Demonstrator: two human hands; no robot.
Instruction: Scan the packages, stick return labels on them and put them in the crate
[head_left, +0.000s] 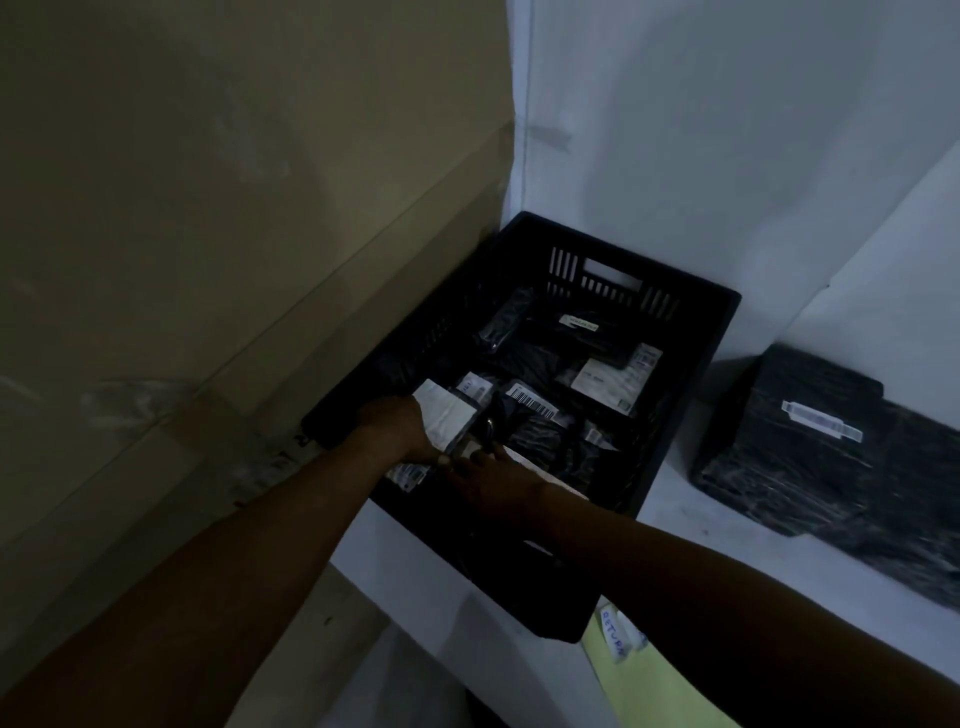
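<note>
Dim white table (441, 587) in a corner carried a black crate (691, 374); both hands, left hand (400, 428) and right hand (496, 480), held a package (449, 423) inside it, apparently the placing step; letting go seemed next.

Looks like a dim parcel-returns stockroom: black slatted crate (691, 332) full of barcode-labelled black poly packages (524, 364) on a white shelf (670, 499), another wrapped, labelled parcel (831, 447) well right of the fingers, bare walls, a handwritten "RETURN" tag (615, 636) below them.
</note>
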